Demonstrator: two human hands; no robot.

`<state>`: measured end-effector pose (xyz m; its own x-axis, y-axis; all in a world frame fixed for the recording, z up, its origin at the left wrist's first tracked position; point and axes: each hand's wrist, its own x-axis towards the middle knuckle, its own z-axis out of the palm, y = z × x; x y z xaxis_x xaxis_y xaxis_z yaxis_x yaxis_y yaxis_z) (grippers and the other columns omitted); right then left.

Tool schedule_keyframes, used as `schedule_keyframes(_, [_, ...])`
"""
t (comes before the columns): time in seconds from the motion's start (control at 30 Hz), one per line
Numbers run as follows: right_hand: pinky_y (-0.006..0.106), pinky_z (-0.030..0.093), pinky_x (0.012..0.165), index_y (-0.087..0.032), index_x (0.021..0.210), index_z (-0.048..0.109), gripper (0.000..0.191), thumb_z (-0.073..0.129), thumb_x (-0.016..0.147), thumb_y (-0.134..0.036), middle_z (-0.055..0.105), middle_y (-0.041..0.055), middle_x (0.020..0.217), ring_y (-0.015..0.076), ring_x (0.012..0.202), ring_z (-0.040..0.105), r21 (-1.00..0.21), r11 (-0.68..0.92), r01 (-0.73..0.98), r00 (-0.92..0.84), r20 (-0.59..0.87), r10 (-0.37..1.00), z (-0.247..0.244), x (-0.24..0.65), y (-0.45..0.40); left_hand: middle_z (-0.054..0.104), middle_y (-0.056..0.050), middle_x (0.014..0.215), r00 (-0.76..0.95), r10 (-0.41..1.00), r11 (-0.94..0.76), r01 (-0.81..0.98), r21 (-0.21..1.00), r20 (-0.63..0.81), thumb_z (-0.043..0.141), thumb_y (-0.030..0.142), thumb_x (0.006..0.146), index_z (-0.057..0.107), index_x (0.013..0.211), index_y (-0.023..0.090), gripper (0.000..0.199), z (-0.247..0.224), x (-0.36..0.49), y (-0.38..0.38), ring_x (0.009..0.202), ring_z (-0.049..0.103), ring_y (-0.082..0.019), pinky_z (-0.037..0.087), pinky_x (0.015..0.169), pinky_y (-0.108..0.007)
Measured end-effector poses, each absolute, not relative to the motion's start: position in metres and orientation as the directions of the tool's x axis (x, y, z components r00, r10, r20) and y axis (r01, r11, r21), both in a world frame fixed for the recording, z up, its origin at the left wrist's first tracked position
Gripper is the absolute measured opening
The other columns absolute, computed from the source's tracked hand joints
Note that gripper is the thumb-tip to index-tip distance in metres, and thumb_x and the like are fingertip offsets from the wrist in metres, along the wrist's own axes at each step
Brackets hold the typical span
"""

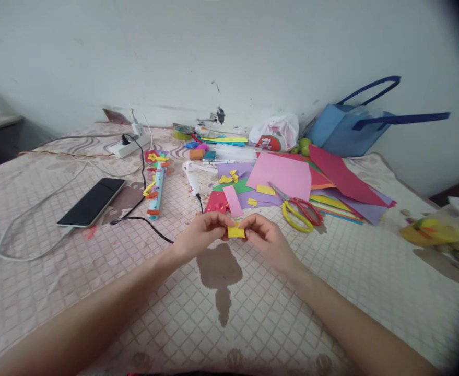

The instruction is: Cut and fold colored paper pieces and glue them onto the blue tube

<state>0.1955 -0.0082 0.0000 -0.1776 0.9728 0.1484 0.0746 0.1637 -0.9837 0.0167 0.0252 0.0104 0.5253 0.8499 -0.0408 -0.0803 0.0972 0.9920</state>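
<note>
A small piece of yellow paper (236, 232) is pinched between both hands above the tablecloth. My left hand (203, 232) grips its left edge with thumb and fingers; my right hand (266, 236) holds the right edge the same way. Just beyond the fingers lie a pink paper strip (233, 201) and a red paper piece (216, 201) with small scraps on it. To the right of my right hand rest scissors (297, 211) with yellow and red handles, their blades touching the papers. A white glue gun (192, 178) stands behind my left hand, its black cord running left.
Coloured paper sheets (282, 172) are stacked at the back right, before a blue bag (342, 128). A decorated light-blue strip (157, 190), a phone (92, 202) on a white cable and a power strip (131, 146) lie left. A plastic bag (440, 227) sits far right.
</note>
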Motion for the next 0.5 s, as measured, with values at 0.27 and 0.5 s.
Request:
schedule_keyframes(0.27, [0.029, 0.046, 0.074, -0.021, 0.086, 0.057, 0.010, 0.060, 0.076, -0.020, 0.060, 0.0010, 0.085, 0.0139, 0.079, 0.057, -0.961, 0.266, 0.082, -0.156, 0.251, 0.955, 0.0006, 0.1923, -0.0107, 0.063, -0.003, 0.081, 0.480, 0.875, -0.027, -0.077, 0.997, 0.061, 0.067, 0.016, 0.067, 0.059, 0.083, 0.013, 0.018, 0.0107, 0.0170, 0.0230, 0.073, 0.060, -0.012, 0.046, 0.066, -0.023])
schedule_keyframes(0.5, [0.027, 0.044, 0.063, -0.020, 0.080, 0.057, 0.012, 0.057, 0.081, -0.031, 0.058, 0.0005, 0.074, 0.0135, 0.068, 0.055, -0.969, 0.199, 0.144, -0.103, 0.186, 0.977, 0.0016, 0.1913, -0.0136, 0.062, -0.002, 0.070, 0.413, 0.909, -0.014, -0.094, 0.995, 0.051, 0.068, 0.024, 0.069, 0.058, 0.075, 0.013, 0.016, 0.0085, 0.0224, 0.0160, 0.063, 0.057, -0.010, 0.045, 0.060, -0.022])
